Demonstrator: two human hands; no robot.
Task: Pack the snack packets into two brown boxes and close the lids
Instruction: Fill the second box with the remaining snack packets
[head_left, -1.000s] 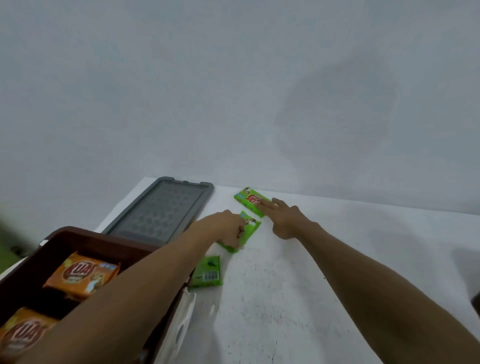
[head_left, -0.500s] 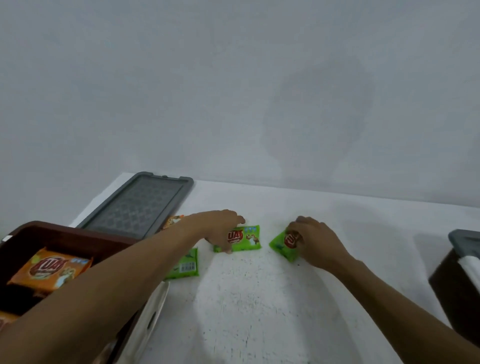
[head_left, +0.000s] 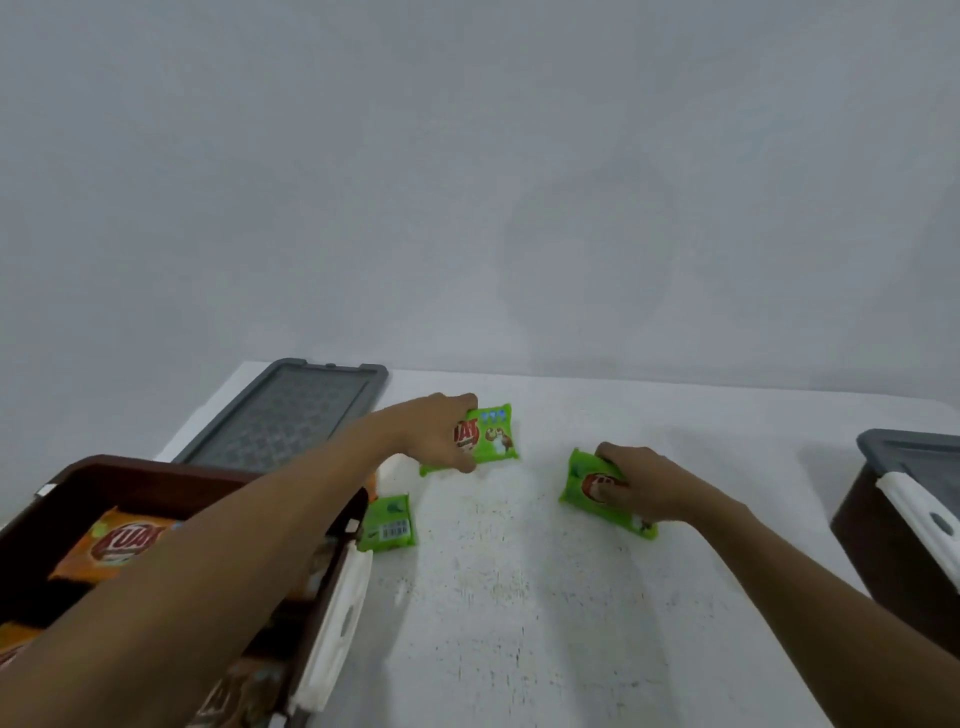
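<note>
L brown box (head_left: 156, 467) w/ orange packets (head_left: 124, 540); L hand (head_left: 441, 434) fingers round green packet (head_left: 493, 436), R hand (head_left: 649, 486) fingers round 2nd green packet (head_left: 576, 488)

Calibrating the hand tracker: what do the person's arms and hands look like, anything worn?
Both are bare. The left hand and right hand wear no gloves; no ring, watch or wristband shows. The left forearm and right forearm are uncovered down to the frame's edge, with no sleeve in view.

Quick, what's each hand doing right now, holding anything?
Left hand: fingers curled round the farther green packet, on the table.
Right hand: grips the right-side green packet, tilted.
</note>
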